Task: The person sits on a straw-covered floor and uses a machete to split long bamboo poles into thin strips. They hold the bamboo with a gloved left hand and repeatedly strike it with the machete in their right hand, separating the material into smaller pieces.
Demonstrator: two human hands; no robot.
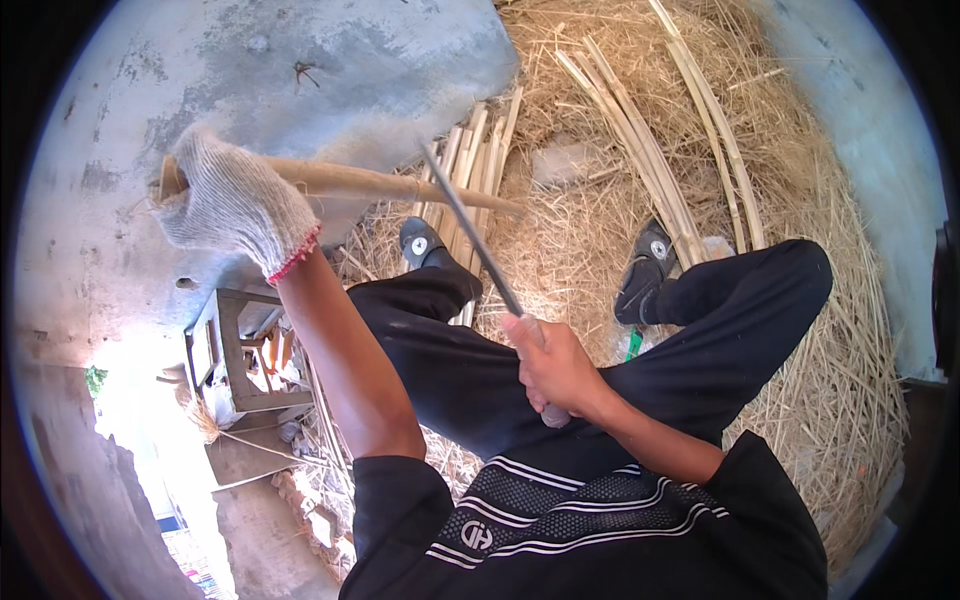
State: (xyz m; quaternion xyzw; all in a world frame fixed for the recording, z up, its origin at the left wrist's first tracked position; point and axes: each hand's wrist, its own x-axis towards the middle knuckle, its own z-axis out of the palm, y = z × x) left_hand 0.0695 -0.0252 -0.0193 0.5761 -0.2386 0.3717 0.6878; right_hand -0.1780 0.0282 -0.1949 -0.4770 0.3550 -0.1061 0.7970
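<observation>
Straw-littered floor (820, 380). Gloved left hand (235, 205), fingers wrapped, holds bamboo pole (400, 185) out level; right hand (555, 365), fingers clenched, sets knife (470, 235) across it for splitting.

Single head-worn fisheye view, looks steeply down from above. Close to gloved left hand (235, 205) at 10 o'clock, bare right hand (556, 368) near centre; rim bends edges.

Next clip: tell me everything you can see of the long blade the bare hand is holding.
The blade is long, narrow, dark grey and looks like metal. It slants up and to the left from a rounded grey handle end below the fist, and its tip crosses the bamboo stick. The bare right hand grips its handle; the gloved left hand holds the stick. Whether the edge bites into the stick cannot be told.
</observation>
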